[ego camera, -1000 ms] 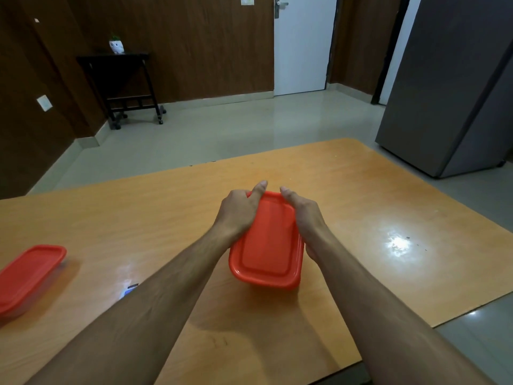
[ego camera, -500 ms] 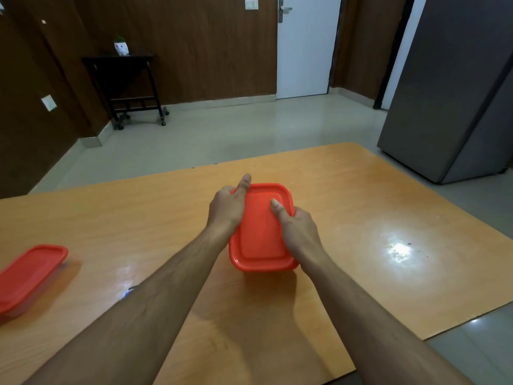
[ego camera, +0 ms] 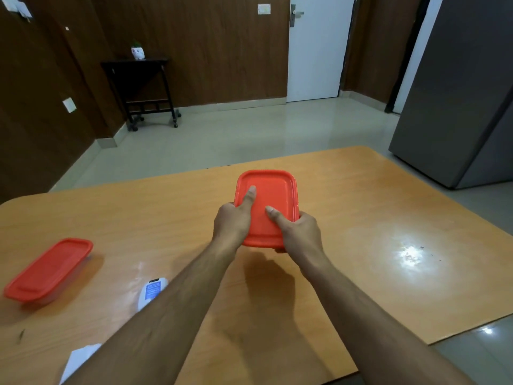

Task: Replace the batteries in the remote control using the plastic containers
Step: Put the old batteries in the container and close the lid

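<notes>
2 red-lidded plastic containers in view: 1 container [ego camera: 268,207] held up over the middle of the table [ego camera: 361,218], gripped by its near end between 2 hands, left hand [ego camera: 231,222] closed on its left side with thumb laid along the lid, right hand [ego camera: 299,234] closed on its near right corner with thumb pressed on the lid. The other, a long container [ego camera: 48,269], resting shut near the left edge of the table. 1 white remote control [ego camera: 152,291] lying between them toward the near edge, partly hidden behind the left forearm; 1 white paper scrap [ego camera: 79,359] at the near-left corner.
</notes>
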